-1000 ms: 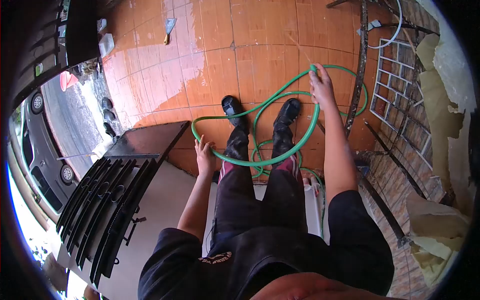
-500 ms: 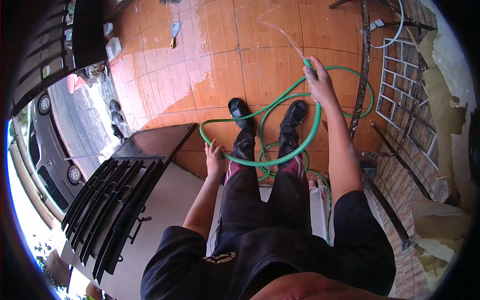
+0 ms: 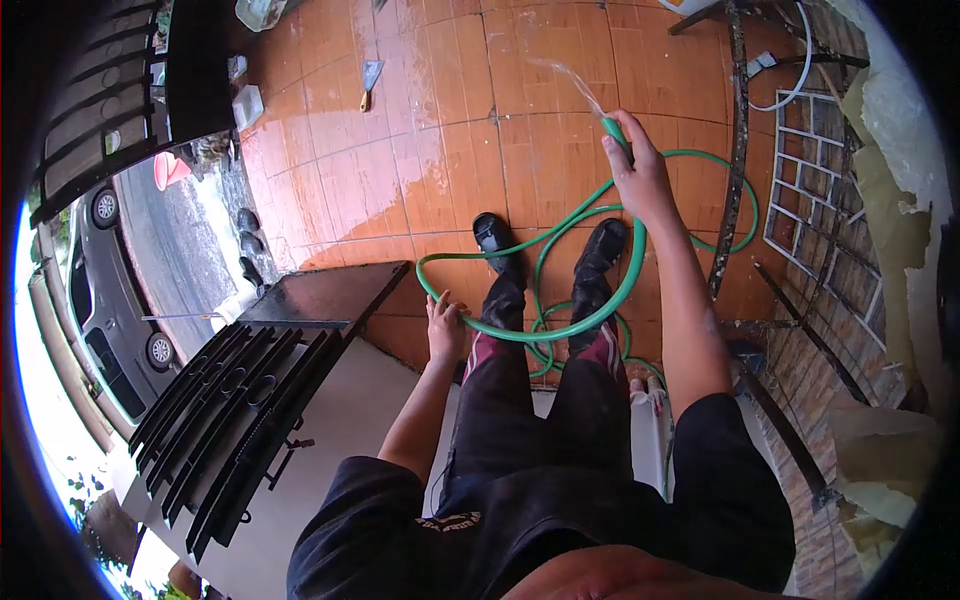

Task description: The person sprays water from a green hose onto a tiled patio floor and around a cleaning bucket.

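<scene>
Green flexible hose hangs in a wide arc between my two hands in front of my legs, with more loops lying about my feet on the broad orange rectangular-tile floor. That floor is glossy and wet-looking toward its left part. On my left stands a black slatted metal gate with a solid panel; on my right, a long dark pole with pale flaking spots runs beside the loops. My black closed shoes are planted apart, with one run of the hose crossing at the left one.

My right hand is wrapped round the hose near its open end, thumb along it. My left hand has its fingers curled on the arc; how tightly, I cannot tell. Aiming well, I judge, calls for a firm right grip, a left one loose enough to keep the bend wide and unkinked, and feet clear of the loops.

Up ahead, a yellow-handled, flat-bladed scraper lies on the tiles, well apart from the thin clear stream of water leaving the mouth.
</scene>
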